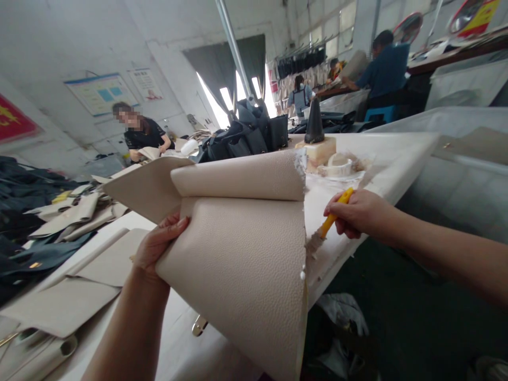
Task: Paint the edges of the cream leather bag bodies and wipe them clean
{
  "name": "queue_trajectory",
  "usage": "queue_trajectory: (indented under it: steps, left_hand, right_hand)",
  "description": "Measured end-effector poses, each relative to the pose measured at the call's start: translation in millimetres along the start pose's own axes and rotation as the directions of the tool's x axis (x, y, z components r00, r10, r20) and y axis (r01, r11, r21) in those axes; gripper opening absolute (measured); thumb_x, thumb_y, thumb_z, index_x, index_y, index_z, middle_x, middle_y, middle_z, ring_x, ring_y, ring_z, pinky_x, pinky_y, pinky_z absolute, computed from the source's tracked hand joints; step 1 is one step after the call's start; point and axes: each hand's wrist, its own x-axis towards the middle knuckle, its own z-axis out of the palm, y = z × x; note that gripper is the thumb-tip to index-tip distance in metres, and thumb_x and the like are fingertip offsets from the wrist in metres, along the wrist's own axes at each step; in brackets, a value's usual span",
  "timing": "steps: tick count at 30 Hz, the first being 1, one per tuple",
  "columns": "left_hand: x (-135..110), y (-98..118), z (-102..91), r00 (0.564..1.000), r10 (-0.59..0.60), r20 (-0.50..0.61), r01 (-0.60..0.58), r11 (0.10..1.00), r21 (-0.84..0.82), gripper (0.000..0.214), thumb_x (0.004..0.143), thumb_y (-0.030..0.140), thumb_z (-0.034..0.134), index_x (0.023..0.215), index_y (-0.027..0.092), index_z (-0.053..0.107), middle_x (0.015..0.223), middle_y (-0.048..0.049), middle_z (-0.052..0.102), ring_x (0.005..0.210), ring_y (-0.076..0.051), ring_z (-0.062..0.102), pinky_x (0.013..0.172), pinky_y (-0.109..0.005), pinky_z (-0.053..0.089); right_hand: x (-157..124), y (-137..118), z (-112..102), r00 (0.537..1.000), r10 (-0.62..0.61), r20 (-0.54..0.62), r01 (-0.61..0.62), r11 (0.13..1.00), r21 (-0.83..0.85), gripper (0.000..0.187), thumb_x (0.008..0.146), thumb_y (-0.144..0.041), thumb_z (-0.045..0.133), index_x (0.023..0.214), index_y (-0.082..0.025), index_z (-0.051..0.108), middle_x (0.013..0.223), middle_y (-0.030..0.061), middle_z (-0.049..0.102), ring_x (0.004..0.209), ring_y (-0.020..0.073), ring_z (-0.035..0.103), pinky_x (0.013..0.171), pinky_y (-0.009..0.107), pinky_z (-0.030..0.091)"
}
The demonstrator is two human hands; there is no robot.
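Note:
My left hand point(161, 241) grips a beige grained leather-like panel point(242, 248) by its left side, thumb on top. The panel is folded over along its upper part and hangs tilted above the white table. My right hand point(355, 211) is closed round the yellow handle of a brush point(333, 217). Its bristles, caked with pale paste, sit at the panel's right edge; whether they touch it I cannot tell. White blobs cling along that edge. Beyond the brush stands a paste-smeared round container point(337, 165) beside a block with a black cone point(315, 123) on it.
Beige panels point(75, 304) lie at the left of the white table point(397, 153), with more pieces piled behind. Dark bags point(246, 132) are heaped at the far end. Clear plastic bins point(464, 180) stand right. A person point(145, 132) works across the table; others sit farther back.

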Motion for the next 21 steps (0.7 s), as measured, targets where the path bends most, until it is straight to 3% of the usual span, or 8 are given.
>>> queue_trajectory:
  steps: [5, 9, 12, 15, 19, 21]
  left_hand:
    - [1, -2, -1.0, 0.998, 0.003, 0.057, -0.002, 1.0, -0.015, 0.02, 0.061, 0.015, 0.08, 0.08, 0.016, 0.072, 0.067, 0.0001, 0.074, 0.051, -0.017, 0.068, 0.049, -0.02, 0.057]
    - [1, -2, -0.9, 0.995, 0.011, 0.098, -0.01, 1.0, -0.012, 0.021, 0.064, 0.016, 0.078, 0.085, 0.015, 0.073, 0.069, -0.0012, 0.074, 0.051, -0.018, 0.069, 0.049, -0.021, 0.057]
    - [0, 0, -0.6, 0.992, 0.006, 0.125, -0.004, 1.0, -0.016, 0.017, 0.065, 0.015, 0.077, 0.082, 0.014, 0.074, 0.068, -0.0018, 0.074, 0.052, -0.018, 0.069, 0.048, -0.02, 0.057]
    - [-1, 0, -0.9, 0.994, 0.01, 0.108, -0.009, 1.0, -0.015, 0.019, 0.064, 0.014, 0.078, 0.082, 0.014, 0.074, 0.069, -0.0019, 0.075, 0.052, -0.018, 0.069, 0.049, -0.02, 0.058]
    - [-1, -1, -4.4, 0.998, 0.007, 0.067, -0.006, 1.0, -0.015, 0.021, 0.063, 0.014, 0.078, 0.083, 0.017, 0.074, 0.07, 0.0002, 0.075, 0.053, -0.017, 0.069, 0.049, -0.02, 0.057]
    - [-1, -2, -6.4, 0.998, 0.002, 0.059, -0.002, 1.0, -0.001, 0.021, 0.064, 0.015, 0.078, 0.084, 0.018, 0.074, 0.07, 0.0004, 0.075, 0.053, -0.017, 0.069, 0.049, -0.02, 0.057]
  right_hand:
    - [-2, -6, 0, 0.978, -0.185, -0.093, 0.186, 0.983, 0.002, 0.023, 0.083, -0.007, 0.05, 0.063, -0.014, 0.058, 0.04, 0.0005, 0.055, 0.027, 0.0099, 0.045, 0.027, 0.015, 0.034]
    - [-6, -8, 1, 0.998, -0.067, 0.016, 0.068, 0.997, -0.023, 0.025, 0.084, -0.008, 0.049, 0.061, -0.014, 0.057, 0.038, 0.0003, 0.053, 0.026, 0.0094, 0.044, 0.026, 0.015, 0.032]
    - [-9, -8, 1, 0.999, -0.039, 0.012, 0.038, 0.997, 0.068, 0.026, 0.086, -0.009, 0.047, 0.063, -0.014, 0.058, 0.038, 0.0003, 0.052, 0.027, 0.0077, 0.041, 0.027, 0.013, 0.03]
    - [-11, -9, 1, 1.0, 0.004, 0.014, -0.006, 0.984, 0.176, 0.027, 0.087, -0.01, 0.045, 0.065, -0.013, 0.059, 0.04, 0.0012, 0.052, 0.027, 0.0062, 0.039, 0.027, 0.012, 0.026]
    - [-11, -7, 1, 0.982, 0.149, 0.113, -0.165, 0.974, 0.157, 0.028, 0.086, -0.009, 0.048, 0.06, -0.013, 0.056, 0.039, 0.002, 0.05, 0.026, 0.006, 0.037, 0.027, 0.012, 0.024]
    - [-9, -5, -2, 0.983, 0.153, 0.104, -0.169, 0.97, 0.177, 0.028, 0.087, -0.009, 0.047, 0.06, -0.013, 0.056, 0.039, 0.0017, 0.05, 0.026, 0.0057, 0.036, 0.027, 0.012, 0.024]
